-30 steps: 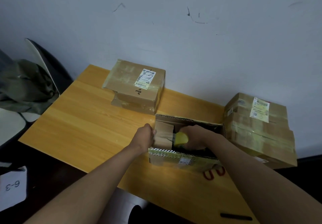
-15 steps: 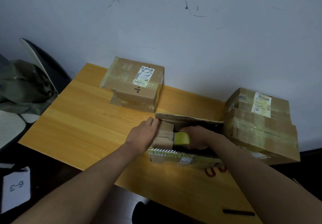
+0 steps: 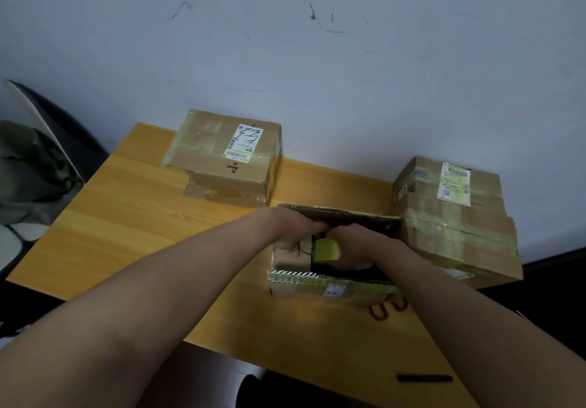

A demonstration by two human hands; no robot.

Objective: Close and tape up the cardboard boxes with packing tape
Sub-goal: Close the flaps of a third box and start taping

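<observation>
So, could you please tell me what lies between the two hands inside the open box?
The yellow tape roll, held by the right hand, shows in the head view.

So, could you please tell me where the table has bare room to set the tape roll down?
Bare table lies left of the open box, before the far-left taped box. The right is crowded: stacked boxes, red scissors, black pen.

Open box (image 3: 333,284) at table (image 3: 126,223) front, taped boxes behind-left (image 3: 222,160) and right (image 3: 456,217)
</observation>
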